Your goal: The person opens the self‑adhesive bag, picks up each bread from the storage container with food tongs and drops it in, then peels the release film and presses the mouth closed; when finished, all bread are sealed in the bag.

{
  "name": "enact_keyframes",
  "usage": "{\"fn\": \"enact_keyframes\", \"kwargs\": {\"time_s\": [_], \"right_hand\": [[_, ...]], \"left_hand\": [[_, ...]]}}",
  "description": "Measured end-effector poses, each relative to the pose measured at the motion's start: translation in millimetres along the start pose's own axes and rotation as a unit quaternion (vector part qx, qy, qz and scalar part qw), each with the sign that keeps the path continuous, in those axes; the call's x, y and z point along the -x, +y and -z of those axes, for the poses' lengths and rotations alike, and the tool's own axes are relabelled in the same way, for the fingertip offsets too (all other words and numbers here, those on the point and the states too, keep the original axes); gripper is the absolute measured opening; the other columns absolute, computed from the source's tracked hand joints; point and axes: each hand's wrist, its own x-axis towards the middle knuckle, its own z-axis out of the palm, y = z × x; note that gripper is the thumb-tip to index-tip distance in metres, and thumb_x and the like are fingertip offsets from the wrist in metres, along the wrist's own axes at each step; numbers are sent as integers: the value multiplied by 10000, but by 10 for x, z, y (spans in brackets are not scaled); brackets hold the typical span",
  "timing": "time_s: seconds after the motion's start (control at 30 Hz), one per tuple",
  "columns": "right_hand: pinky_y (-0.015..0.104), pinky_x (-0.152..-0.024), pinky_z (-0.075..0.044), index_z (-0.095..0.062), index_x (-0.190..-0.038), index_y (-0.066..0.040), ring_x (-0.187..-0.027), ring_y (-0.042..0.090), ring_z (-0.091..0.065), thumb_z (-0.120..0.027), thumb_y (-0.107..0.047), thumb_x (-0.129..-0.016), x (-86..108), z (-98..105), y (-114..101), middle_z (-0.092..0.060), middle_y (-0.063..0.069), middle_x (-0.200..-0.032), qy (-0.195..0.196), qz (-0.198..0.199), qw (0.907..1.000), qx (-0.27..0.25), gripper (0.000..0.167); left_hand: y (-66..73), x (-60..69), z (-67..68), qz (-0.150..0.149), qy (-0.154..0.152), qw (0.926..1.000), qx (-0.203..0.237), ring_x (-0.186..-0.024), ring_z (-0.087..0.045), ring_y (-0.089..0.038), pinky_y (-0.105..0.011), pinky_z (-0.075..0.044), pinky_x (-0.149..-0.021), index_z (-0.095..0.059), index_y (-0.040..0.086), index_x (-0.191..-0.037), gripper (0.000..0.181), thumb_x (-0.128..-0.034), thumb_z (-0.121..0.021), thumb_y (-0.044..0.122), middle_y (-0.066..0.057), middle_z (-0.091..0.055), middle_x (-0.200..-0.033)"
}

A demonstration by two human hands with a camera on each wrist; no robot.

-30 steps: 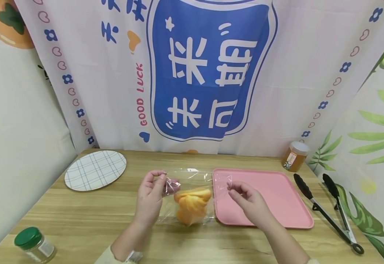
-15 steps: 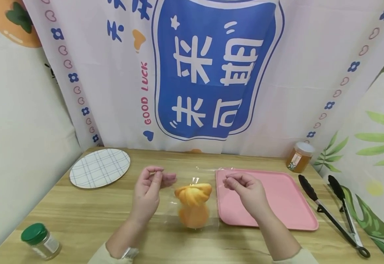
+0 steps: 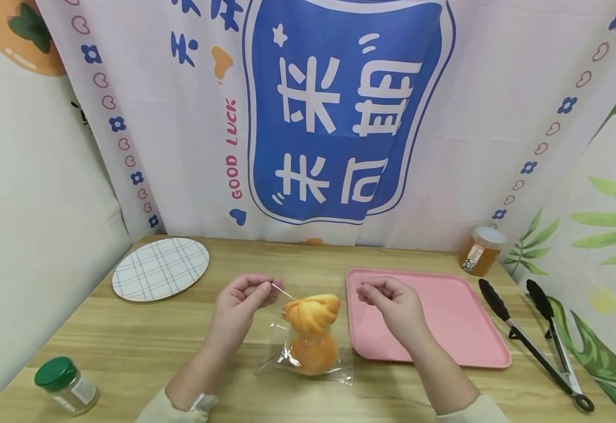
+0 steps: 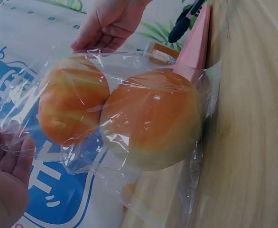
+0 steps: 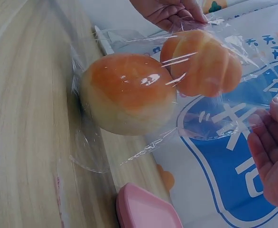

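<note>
A clear plastic bag (image 3: 345,371) hangs between my hands, with two bread buns inside. The ridged golden bun (image 3: 310,312) lies above the smooth round bun (image 3: 313,353); in the left wrist view the round bun (image 4: 151,121) touches the ridged bun (image 4: 74,102) side by side. My left hand (image 3: 240,305) pinches the bag's upper left edge, which shows as a thin taut line. With thumb and curled fingers, my right hand (image 3: 395,305) pinches the upper right edge, the film there barely visible. The right wrist view shows film stretched to the right hand (image 5: 272,156).
Right of the bag lies a pink tray (image 3: 435,320). Black-tipped tongs (image 3: 538,346) lie beyond it, with a jar of amber contents (image 3: 481,252) behind. A checked oval plate (image 3: 161,269) is at back left, and a green-capped jar (image 3: 66,385) stands at front left.
The buns have settled lower in the bag, and the round bun now shows whole beneath the ridged one. The bag's bottom has swung toward me. Both hands keep hold, nearly in place.
</note>
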Motion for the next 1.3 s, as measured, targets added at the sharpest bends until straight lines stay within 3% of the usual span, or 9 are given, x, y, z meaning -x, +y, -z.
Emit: {"fn": "enact_keyframes", "kwargs": {"time_s": [0.23, 0.4, 0.53, 0.63, 0.73, 0.87, 1.07, 1.17, 1.3], "right_hand": [[226, -757, -602, -646, -1092, 117, -762, 44, -710, -678, -66, -905, -44, 55, 10, -747, -133, -817, -207, -58, 9998, -52, 264], [227, -762, -606, -614, -1117, 164, -770, 34, -707, -658, -22, -906, -59, 105, 17, -733, -169, -807, -560, 190, 9982, -97, 284], [218, -775, -606, -578, -1123, 212, -804, 10, -706, -614, 34, -913, -65, 162, 23, -729, -193, -847, -940, 518, 9941, -130, 277], [218, -787, -607, -580, -1078, 229, -834, 3, -703, -572, 83, -908, -70, 202, 30, -730, -181, -897, -1175, 795, 9897, -191, 223], [207, -783, -601, -675, -978, 116, -842, -6, -689, -547, 108, -892, -76, 232, 37, -726, -160, -911, -1288, 1066, 9858, -130, 155], [206, -758, -593, -728, -870, -81, -821, -1, -672, -540, 106, -890, -89, 258, 40, -721, -145, -892, -1387, 1320, 9815, -32, 266], [202, -762, -591, -635, -864, 108, -843, -6, -669, -521, 115, -899, -105, 277, 22, -706, -180, -881, -1554, 1384, 9781, 49, 120], [193, -772, -586, -590, -874, 177, -858, -13, -667, -512, 120, -899, -106, 284, 6, -698, -201, -883, -1599, 1362, 9777, 78, 100], [186, -776, -583, -582, -872, 188, -866, -17, -667, -507, 127, -897, -109, 290, -8, -698, -204, -885, -1630, 1347, 9774, 68, 100]], "left_hand": [[9, -90, 98, 443, 64, 9989, 111, -804, -723, -83, -250, -612, -797, -726, 3, -1001, 130, -901, -643, 2, 75, -758, -858], [2, -116, 199, 368, -446, 9983, -25, -803, -722, -47, -235, -608, -792, -758, 231, -921, 230, -914, -641, 34, 116, -755, -839], [-4, -136, 267, 33, -969, 9953, -40, -813, -725, -35, -225, -608, -772, -744, 322, -915, 329, -914, -630, 13, 125, -757, -863], [-9, -151, 310, -272, -1360, 9903, 121, -825, -726, -34, -207, -604, -760, -744, 305, -964, 350, -916, -614, -17, 112, -760, -896], [-14, -163, 344, -534, -1633, 9850, 173, -833, -728, -35, -202, -604, -759, -743, 287, -982, 384, -911, -589, -57, 104, -761, -920], [-5, -173, 374, -713, -1840, 9803, 26, -842, -728, -42, -229, -610, -774, -747, 220, -948, 394, -895, -544, -113, 101, -758, -945], [69, -168, 374, -648, -1807, 9763, -1003, -814, -691, -32, -222, -607, -781, -661, -112, -959, 120, -889, -568, -79, 142, -731, -915], [106, -160, 364, -643, -1801, 9727, -1311, -811, -682, -27, -225, -605, -781, -645, -146, -968, 132, -894, -578, -59, 151, -725, -908], [119, -150, 349, -846, -1789, 9719, -1274, -828, -687, -18, -215, -598, -792, -644, -156, -945, 138, -903, -547, -67, 175, -730, -917]]}}
